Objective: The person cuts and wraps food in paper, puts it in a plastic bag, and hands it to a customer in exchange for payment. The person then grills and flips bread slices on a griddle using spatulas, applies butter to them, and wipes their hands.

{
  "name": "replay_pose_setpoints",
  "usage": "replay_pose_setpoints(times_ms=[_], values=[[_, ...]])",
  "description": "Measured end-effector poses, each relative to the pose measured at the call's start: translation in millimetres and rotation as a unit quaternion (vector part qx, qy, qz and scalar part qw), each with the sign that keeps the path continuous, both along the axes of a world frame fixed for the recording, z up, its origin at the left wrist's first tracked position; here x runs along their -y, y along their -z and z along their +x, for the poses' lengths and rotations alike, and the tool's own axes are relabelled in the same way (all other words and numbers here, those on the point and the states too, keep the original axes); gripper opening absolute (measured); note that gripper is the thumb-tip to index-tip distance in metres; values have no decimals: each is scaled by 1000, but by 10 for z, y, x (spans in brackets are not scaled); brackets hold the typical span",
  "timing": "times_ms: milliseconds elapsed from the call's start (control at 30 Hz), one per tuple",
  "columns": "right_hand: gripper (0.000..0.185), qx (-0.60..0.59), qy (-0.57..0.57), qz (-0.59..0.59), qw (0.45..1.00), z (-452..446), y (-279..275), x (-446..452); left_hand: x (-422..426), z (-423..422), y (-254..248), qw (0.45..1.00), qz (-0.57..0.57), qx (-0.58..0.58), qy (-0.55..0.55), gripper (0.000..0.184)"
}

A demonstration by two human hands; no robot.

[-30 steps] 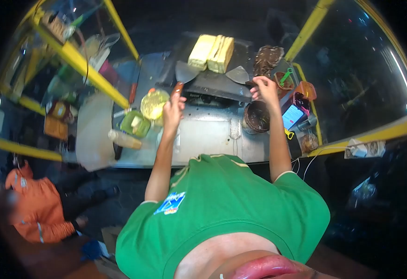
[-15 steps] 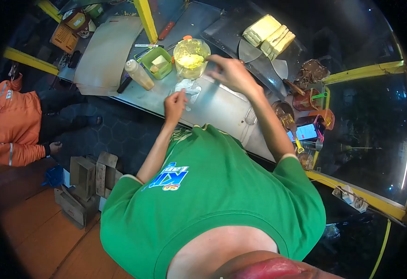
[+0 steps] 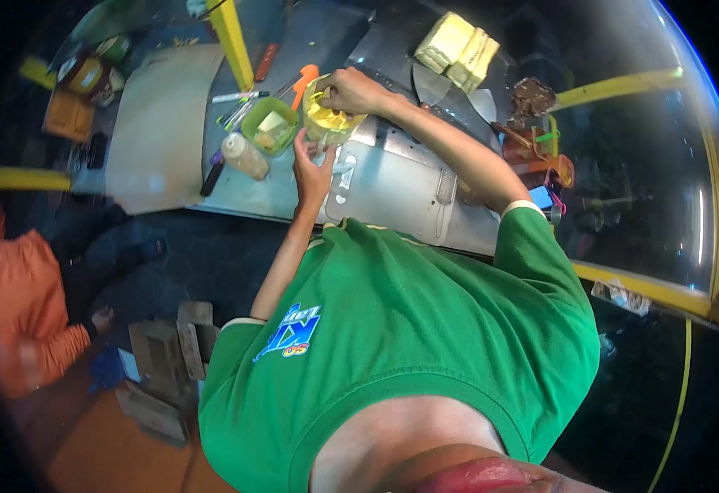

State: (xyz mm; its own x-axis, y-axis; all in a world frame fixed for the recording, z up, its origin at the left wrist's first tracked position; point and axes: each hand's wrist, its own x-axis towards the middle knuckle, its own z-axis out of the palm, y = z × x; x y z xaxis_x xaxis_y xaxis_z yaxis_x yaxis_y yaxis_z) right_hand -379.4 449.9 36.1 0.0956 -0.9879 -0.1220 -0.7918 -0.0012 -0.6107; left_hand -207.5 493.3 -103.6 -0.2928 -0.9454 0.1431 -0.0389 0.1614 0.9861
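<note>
1. The clear tub is standing on the metal counter, its round wall showing bright yellow contents that are looking soft and loosely heaped.
2. My right hand is reaching over the rim, fingers curling narrowly down at the contents; I cannot tell whether they are pinching any.
3. My left hand is bracing the tub's near side, thumb and fingers spreading wide against the smooth wall.
4. Just left of the tub, a green container is holding a pale, smooth-sided block. An orange handle is lying between the two, and a cloudy squeeze bottle is standing nearer me.
5. To the right, a flat metal grater is lying on the counter. Farther off, two pale yellow blocks are sitting side by side, with two metal scrapers resting near them.
6. Beyond the counter's left end, a person in an orange jacket is staying near some brown cardboard boxes.
7. Half a second ago my right hand was hovering beside the tub and my left was lower, away from it; now both are meeting at it, and more of the orange handle is showing.
</note>
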Motion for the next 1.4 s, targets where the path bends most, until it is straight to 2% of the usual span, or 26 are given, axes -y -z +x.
replay_pose_setpoints(times_ms=[33, 100, 167, 233, 267, 367, 400, 467, 567, 633, 667, 767, 833, 867, 900, 967, 1033, 1067, 1100, 1133, 1167, 1200, 1233, 1267, 1333, 1400], values=[[31, 51, 31, 30, 998, -13, -50, 15, 45, -34, -39, 1000, -3, -7, 12, 65], [30, 77, 77, 55, 992, -47, -118, -35, 65, 9, -76, 998, -2, 59, 16, 69], [29, 110, 118, 81, 984, -90, -106, -88, 112, 26, -60, 997, -8, 67, 29, 74], [29, -90, 70, -20, 993, -120, -94, -144, 124, 38, -62, 996, -27, 74, 39, 76], [29, -149, 45, -81, 985, -95, -105, -207, 121, 46, -73, 996, -37, 73, 47, 79], [33, -251, 39, -2, 967, -31, -167, -166, 141, 60, -88, 991, -48, 104, 61, 80], [33, -251, 46, -2, 967, -27, -150, -159, 153, 63, -88, 991, -50, 105, 68, 80], [31, -177, 2, 30, 984, -53, -118, -140, 164, 36, -89, 990, -68, 115, 54, 81], [31, -108, 45, 60, 991, -23, 67, -134, 226, 31, -85, 977, -109, 178, 47, 79], [29, -112, 41, 34, 992, -18, 143, -153, 238, 27, -72, 977, -121, 172, 43, 78], [29, -48, 86, 67, 993, 7, 147, -193, 238, 25, -61, 977, -130, 167, 35, 77], [24, 158, 204, 181, 949, 36, 63, -290, 223, 21, -27, 981, -125, 147, 35, 79], [22, 285, 287, 190, 894, -77, 100, -399, 250, 47, -55, 980, -130, 145, 43, 81], [19, 351, 303, 175, 868, -109, 13, -481, 257, 77, -104, 983, -77, 147, 75, 80], [19, 350, 306, 167, 869, -176, -45, -579, 255, 107, -150, 983, -22, 151, 106, 80], [18, 440, 330, 121, 826, -310, -146, -826, 245, 189, -95, 986, -56, 103, 119, 82], [17, 471, 326, 87, 815, -437, -345, -1136, 237, 307, -29, 962, -230, 114, 96, 69], [18, 488, 347, 60, 799, -501, -421, -1291, 179, 430, -106, 960, -236, 112, 97, 69], [16, 521, 322, 22, 790, -668, -405, -1480, 108, 563, -271, 947, -271, 149, 85, 57], [17, 551, 355, -31, 754, -731, -456, -1654, 86, 574, -443, 931, -307, 185, 72, 47], [19, 572, 357, -89, 733, -812, -455, -1826, 49, 500, -595, 930, -311, 183, 73, 47], [21, 568, 370, -117, 725, -875, -451, -1984, -60, 445, -733, 963, -130, 106, 211, 43], [24, 565, 383, -144, 716, -902, -464, -2115, -178, 396, -802, 940, 60, 24, 336, 42], [24, 568, 381, -144, 715, -934, -445, -2223, -218, 248, -733, 899, 143, -29, 413, 54], [28, 574, 335, -136, 735, -1025, -373, -2362, -284, -165, -549, 902, 173, -30, 394, 59], [28, 536, 358, -142, 752, -1098, -258, -2413, -365, -534, -550, 904, 206, -32, 374, 65]])
